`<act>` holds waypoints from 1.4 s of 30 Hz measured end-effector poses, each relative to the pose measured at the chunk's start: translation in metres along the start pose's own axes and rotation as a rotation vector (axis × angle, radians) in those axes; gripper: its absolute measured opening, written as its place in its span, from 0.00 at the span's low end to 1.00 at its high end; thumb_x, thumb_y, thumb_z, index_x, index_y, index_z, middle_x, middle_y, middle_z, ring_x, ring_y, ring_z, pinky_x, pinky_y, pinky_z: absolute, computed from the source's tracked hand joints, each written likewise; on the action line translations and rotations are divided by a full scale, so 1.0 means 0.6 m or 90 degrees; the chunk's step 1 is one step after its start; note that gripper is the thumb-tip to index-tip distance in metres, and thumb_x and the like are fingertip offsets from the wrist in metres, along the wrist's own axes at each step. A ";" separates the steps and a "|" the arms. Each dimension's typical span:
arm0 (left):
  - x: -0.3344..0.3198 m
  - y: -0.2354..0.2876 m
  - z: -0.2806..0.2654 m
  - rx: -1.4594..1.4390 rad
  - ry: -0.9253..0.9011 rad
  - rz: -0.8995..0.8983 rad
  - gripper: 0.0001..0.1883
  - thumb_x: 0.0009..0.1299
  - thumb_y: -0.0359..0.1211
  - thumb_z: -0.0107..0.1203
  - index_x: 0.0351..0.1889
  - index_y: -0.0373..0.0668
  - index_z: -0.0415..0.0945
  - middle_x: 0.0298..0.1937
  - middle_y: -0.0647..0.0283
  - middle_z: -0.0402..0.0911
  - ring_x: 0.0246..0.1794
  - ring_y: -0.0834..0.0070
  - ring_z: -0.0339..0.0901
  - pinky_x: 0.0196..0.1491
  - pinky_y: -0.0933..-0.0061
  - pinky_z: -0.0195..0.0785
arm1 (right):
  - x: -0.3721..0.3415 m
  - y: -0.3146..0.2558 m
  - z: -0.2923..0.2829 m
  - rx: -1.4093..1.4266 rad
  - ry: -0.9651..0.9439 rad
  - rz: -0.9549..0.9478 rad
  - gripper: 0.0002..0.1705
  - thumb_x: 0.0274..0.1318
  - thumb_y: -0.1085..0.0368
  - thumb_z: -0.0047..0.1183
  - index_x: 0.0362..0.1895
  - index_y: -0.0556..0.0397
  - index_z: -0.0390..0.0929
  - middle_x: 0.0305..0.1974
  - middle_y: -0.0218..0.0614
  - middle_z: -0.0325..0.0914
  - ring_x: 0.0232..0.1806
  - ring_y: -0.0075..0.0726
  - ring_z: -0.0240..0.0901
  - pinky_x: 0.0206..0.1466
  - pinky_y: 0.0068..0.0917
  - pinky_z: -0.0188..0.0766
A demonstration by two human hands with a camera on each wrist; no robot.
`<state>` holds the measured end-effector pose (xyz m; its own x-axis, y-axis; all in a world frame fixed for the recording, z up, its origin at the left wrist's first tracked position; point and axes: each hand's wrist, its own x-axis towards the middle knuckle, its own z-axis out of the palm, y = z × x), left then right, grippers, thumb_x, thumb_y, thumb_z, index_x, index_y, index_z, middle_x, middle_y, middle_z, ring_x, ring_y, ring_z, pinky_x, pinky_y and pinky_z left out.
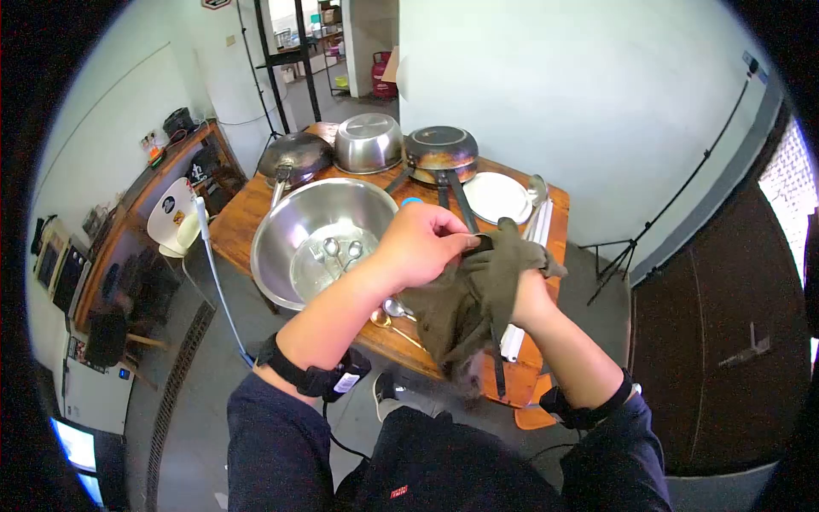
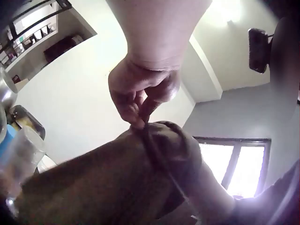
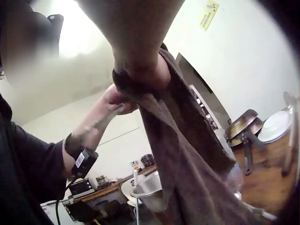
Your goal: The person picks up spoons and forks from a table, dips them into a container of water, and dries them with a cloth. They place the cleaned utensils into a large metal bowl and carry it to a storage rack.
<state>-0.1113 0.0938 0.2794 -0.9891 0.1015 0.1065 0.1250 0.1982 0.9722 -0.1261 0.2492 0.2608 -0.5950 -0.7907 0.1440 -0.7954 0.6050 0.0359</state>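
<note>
My left hand [image 1: 418, 246] pinches the upper edge of a dark olive cloth [image 1: 456, 311] between thumb and fingers; the left wrist view shows this hand [image 2: 143, 93] at the cloth's top fold [image 2: 164, 133]. The cloth wraps my right hand [image 1: 531, 294], hiding its fingers, and hangs down over the table's front edge. In the right wrist view the draped cloth [image 3: 173, 154] falls from that hand [image 3: 161, 75]. A narrow dark strip [image 1: 500, 375] shows below the cloth; what it is I cannot tell.
A large steel basin [image 1: 273, 256] holding several spoons stands left on the wooden table [image 1: 230, 235]. Behind are a wok [image 1: 299, 154], an upturned steel pot [image 1: 368, 141] and dark pans [image 1: 442, 149]. White plates [image 1: 495, 198] and a ladle [image 1: 537, 188] lie right; loose spoons [image 1: 381, 318] lie in front.
</note>
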 end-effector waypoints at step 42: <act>-0.425 -0.168 -0.335 0.218 0.511 0.076 0.12 0.54 0.30 0.44 0.34 0.32 0.65 0.28 0.43 0.70 0.33 0.48 0.67 0.35 0.59 0.61 | 0.395 -0.500 0.073 1.419 -0.578 -0.553 0.20 0.54 0.56 0.29 0.47 0.53 0.58 0.45 0.41 0.62 0.46 0.40 0.60 0.51 0.35 0.58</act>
<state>0.1128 -0.1479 0.1959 -0.7076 -0.5499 0.4438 0.1206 0.5249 0.8426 -0.0338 -0.1237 0.2406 0.3081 -0.8646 0.3969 0.6262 -0.1298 -0.7688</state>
